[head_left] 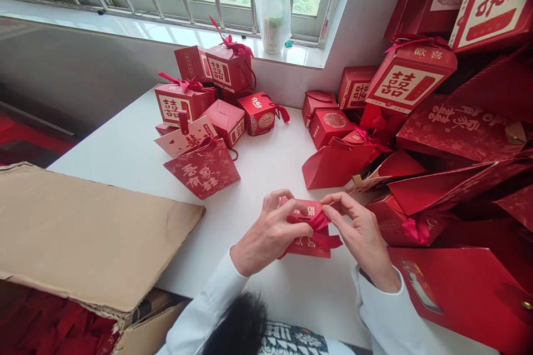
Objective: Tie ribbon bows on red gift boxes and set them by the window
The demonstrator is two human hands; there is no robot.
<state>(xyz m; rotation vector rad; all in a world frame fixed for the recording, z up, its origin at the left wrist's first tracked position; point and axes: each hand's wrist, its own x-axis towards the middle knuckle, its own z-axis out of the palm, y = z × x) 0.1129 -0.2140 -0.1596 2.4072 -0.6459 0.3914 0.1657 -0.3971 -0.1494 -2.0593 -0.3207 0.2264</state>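
Note:
A small red gift box (306, 248) with gold lettering sits on the white table in front of me. Across its top runs a glossy red ribbon (327, 241), with one tail hanging towards the right. My left hand (277, 230) curls over the box from the left, its thumb and fingers closed about the ribbon near the middle of the lid. From the right, my right hand (364, 230) pinches another part of the ribbon between thumb and forefinger. Fingers partly hide the lid and the ribbon's crossing.
Finished-looking red boxes (225, 122) are grouped at the back left, beside a dark red bag-shaped box (204, 169). A heap of red boxes (458, 127) crowds the right. A cardboard carton (83, 227) holding red pieces stands left. On the sill is a plastic-wrapped bottle (272, 11).

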